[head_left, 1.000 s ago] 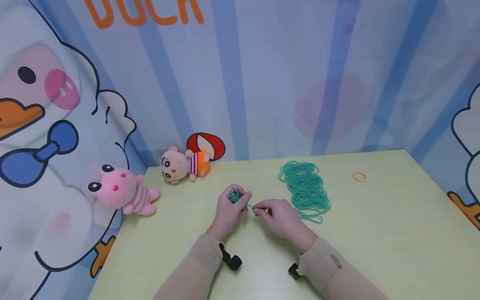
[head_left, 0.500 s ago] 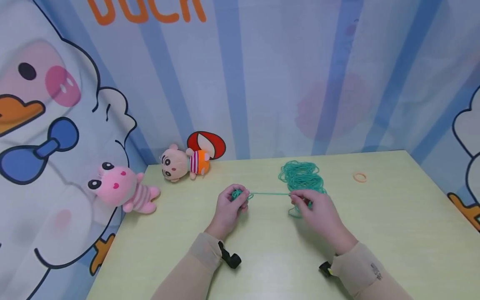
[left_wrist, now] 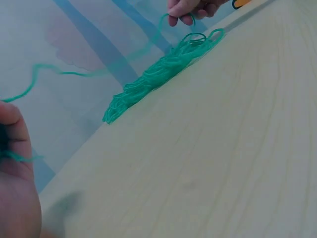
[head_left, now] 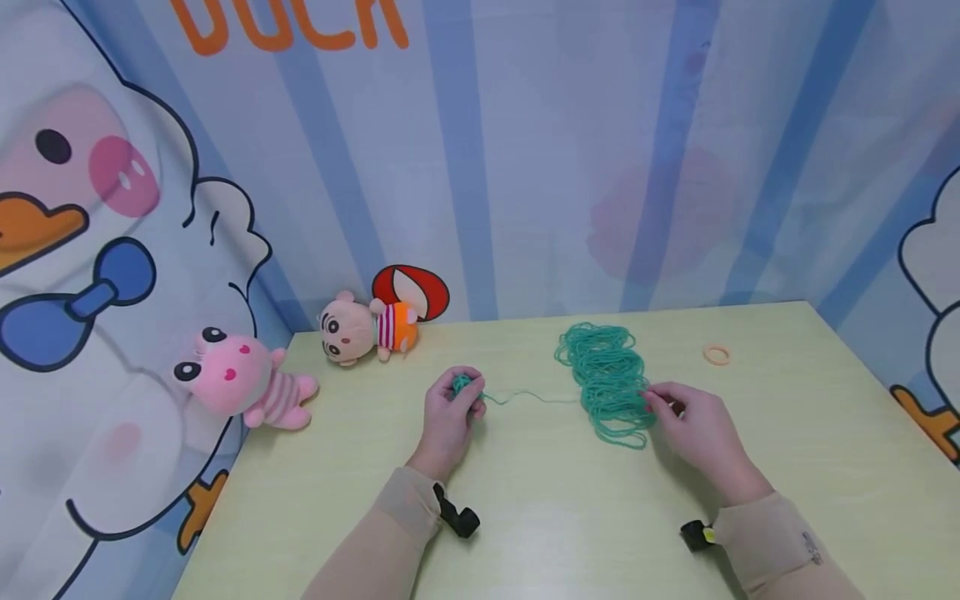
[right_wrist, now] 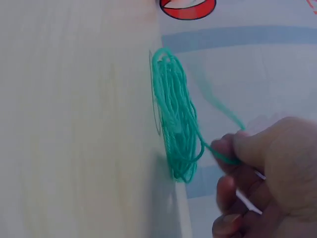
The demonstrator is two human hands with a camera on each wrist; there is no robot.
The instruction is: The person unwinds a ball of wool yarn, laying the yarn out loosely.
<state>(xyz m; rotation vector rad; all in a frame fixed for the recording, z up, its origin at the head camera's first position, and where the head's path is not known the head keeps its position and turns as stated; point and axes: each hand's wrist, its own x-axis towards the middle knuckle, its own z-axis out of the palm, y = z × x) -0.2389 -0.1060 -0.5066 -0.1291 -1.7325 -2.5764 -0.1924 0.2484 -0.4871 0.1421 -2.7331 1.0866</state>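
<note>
My left hand (head_left: 447, 421) grips a small wound ball of green yarn (head_left: 461, 383), partly hidden behind the thumb and fingers. A slack green strand (head_left: 528, 392) runs from it across to the right. My right hand (head_left: 697, 429) pinches the yarn between thumb and fingertips at the right edge of a loose green skein (head_left: 606, 375). The skein lies spread in loops on the table. In the right wrist view, a strand from the skein (right_wrist: 173, 109) leads up to the pinching right hand (right_wrist: 262, 168).
Beyond the skein, a light orange ring (head_left: 717, 355) lies on the table (head_left: 562, 517). A pink plush toy (head_left: 247, 379) and a plush in an orange-striped outfit (head_left: 367, 327) lie at the left. A printed curtain (head_left: 540, 167) stands behind the table's back edge.
My right hand has moved right, away from the left hand, to the skein's right side. The strand between the hands went taut, then slack. My left hand has barely moved.
</note>
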